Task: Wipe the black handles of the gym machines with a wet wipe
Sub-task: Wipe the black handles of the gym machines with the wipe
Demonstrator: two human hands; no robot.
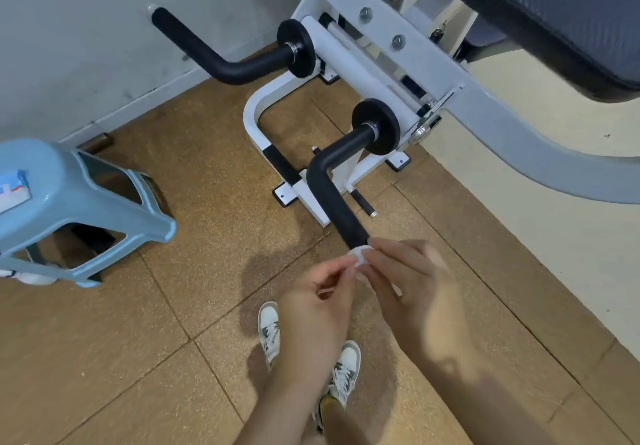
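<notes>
Blue stool point(114, 207) (plastic), white sneakers point(269, 332).

Layout of machine, stool and hands, seen from above.
The near handle point(341, 198) juts from the machine frame point(415, 60) toward the viewer; the far handle point(214, 60) lies behind it to the left, before the wall point(86, 46). The stool point(69, 195) stands on the floor point(173, 340) at far left, a packet point(12, 191) on top. The left hand point(322, 302) and right hand point(412, 281) meet at the near handle's tip, the wipe point(358, 256) pinched between them, above two shoes point(269, 330).
</notes>
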